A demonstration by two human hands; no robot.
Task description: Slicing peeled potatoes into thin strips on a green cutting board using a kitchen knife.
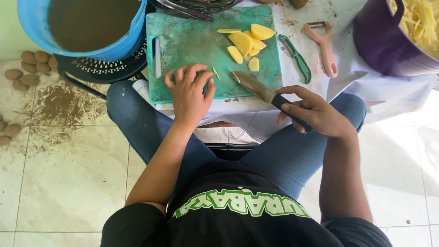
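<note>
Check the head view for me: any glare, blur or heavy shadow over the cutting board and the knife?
Head view: even daylight on the green cutting board, no glare there; potato slices sharp; knife blade slightly soft; right hand and left hand clear; floor at right washed out bright; frame edges bend a little.

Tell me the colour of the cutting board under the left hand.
Teal green, scuffed: the cutting board shows best in the head view, under the left hand.

No packages, labels, signs or screens
</note>
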